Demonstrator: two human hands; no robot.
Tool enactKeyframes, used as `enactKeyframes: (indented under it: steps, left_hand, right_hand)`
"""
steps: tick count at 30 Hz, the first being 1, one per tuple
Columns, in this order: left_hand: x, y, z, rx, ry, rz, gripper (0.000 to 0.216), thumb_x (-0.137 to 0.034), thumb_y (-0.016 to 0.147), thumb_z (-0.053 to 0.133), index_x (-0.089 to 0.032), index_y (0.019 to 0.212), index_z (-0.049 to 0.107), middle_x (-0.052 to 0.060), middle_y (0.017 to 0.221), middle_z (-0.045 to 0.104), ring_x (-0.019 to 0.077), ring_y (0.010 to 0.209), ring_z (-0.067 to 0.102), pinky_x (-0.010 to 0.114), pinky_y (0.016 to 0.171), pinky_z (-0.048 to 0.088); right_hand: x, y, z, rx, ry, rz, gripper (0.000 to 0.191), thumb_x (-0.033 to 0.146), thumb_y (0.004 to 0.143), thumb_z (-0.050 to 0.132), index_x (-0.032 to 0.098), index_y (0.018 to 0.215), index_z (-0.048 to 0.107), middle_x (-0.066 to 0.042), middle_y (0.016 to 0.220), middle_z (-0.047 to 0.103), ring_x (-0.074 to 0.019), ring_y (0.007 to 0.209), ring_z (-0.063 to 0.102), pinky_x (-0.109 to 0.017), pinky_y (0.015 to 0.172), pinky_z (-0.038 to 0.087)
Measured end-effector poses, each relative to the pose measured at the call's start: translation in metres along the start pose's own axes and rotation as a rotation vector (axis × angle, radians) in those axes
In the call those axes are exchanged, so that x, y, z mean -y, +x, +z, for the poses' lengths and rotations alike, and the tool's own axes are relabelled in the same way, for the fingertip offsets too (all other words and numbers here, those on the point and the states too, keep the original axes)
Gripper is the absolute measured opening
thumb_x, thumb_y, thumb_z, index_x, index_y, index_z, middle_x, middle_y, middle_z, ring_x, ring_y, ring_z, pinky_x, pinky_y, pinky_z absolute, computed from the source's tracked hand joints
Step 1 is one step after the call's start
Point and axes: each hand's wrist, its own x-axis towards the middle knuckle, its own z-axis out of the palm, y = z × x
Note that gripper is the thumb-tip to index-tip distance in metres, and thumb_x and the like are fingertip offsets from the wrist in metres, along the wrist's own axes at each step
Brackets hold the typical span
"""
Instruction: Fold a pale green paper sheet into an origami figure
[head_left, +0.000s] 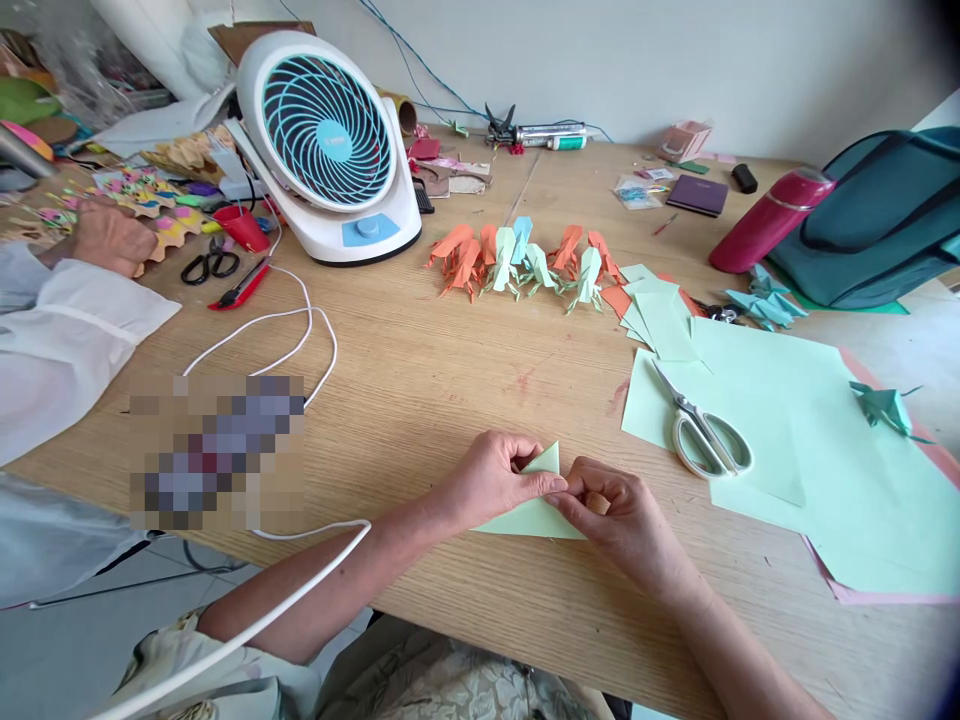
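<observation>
A pale green sheet of paper [534, 521] lies near the front edge of the table, with one part folded up into a point. My left hand [504, 478] pinches the folded part between thumb and fingers. Close against it, my right hand [611, 502] is closed with thumb and finger on the paper's right side. The two thumbs nearly meet at the fold. Some of the paper is hidden beneath my left hand and wrist. White-handled scissors [705, 435] rest on larger green sheets [862, 500] to the right.
Several folded paper figures [520, 258] stand behind my hands. Further back is a white fan [330, 140]. A red bottle [772, 220] and a teal bag [870, 220] are at the right. Another person's hand [112, 235] is at the left. A white cable [300, 590] crosses my left arm.
</observation>
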Motion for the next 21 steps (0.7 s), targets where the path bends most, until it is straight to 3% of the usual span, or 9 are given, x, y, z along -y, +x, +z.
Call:
enactKeyframes:
  steps: [11,17,21]
  left_hand:
    - [-0.003,0.001,-0.001,-0.041,-0.217,-0.101,0.036,-0.042,0.070,0.075,-0.015,0.059,0.054,-0.007,0.054,0.041,0.0055,0.051,0.033,0.020,0.046,0.024]
    - [-0.002,0.012,-0.017,-0.222,-0.412,-0.098,0.031,-0.042,0.069,0.077,-0.014,0.067,0.064,-0.002,0.062,0.059,0.0067,0.055,0.049,0.020,0.056,0.041]
    - [-0.002,0.014,-0.030,-0.199,-0.462,-0.071,0.033,-0.049,0.077,0.070,-0.016,0.080,0.070,0.002,0.077,0.065,0.0099,0.069,0.057,0.021,0.062,0.046]
  right_hand:
    - [0.003,-0.001,0.002,0.074,-0.050,0.001,0.028,0.029,0.087,0.060,0.019,0.063,0.051,0.003,0.065,0.047,-0.0095,0.057,0.037,-0.024,0.052,0.031]
    - [0.004,-0.004,0.007,0.169,-0.007,-0.005,0.031,0.032,0.087,0.063,0.018,0.061,0.054,0.001,0.067,0.049,-0.0103,0.060,0.041,-0.024,0.054,0.032]
    - [-0.003,0.001,0.002,0.021,0.230,0.078,0.036,0.044,0.084,0.066,0.019,0.064,0.052,0.003,0.062,0.044,-0.0099,0.055,0.036,-0.024,0.050,0.027]
